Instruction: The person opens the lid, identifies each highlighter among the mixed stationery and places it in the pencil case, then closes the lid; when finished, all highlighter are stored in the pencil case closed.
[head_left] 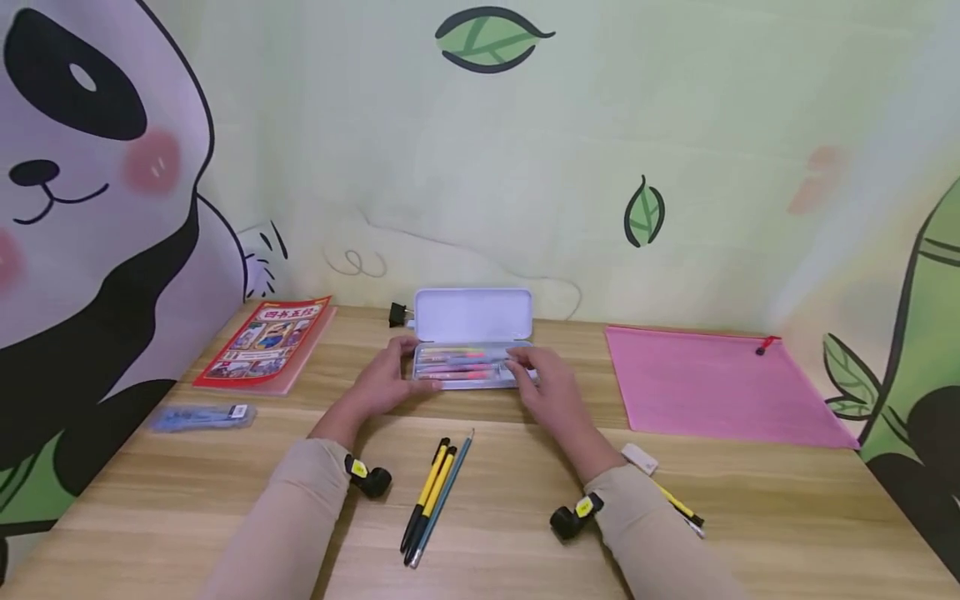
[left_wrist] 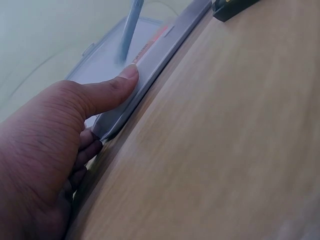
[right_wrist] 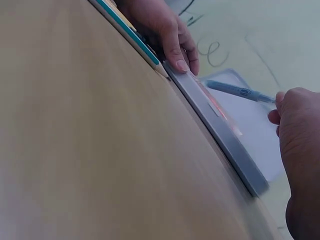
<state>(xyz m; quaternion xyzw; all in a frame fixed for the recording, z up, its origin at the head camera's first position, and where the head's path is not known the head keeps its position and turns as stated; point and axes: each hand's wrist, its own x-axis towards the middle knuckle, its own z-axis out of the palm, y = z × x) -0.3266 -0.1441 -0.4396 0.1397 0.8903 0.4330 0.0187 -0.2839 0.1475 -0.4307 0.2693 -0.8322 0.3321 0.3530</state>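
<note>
A pale metal pencil case [head_left: 472, 315] stands on the table with its lid raised, several pens lying inside. My left hand [head_left: 382, 379] grips the case's left end, the thumb along the front wall and the other fingers round the end. Above the case, my right hand [head_left: 547, 387] pinches a light blue pen [right_wrist: 240, 91] by one end. That pen is tilted over the case in both wrist views, apart from the left thumb. An orange-red pen [left_wrist: 150, 46] shows just inside the front wall.
Two yellow-and-black pens [head_left: 431, 492] and a blue pencil [head_left: 444, 496] lie in front. A white eraser [head_left: 639, 458] is near my right sleeve. Further out are a pink zip pouch [head_left: 720, 387], a red booklet [head_left: 266, 342], a blue packet [head_left: 202, 417] and a black binder clip [head_left: 397, 314].
</note>
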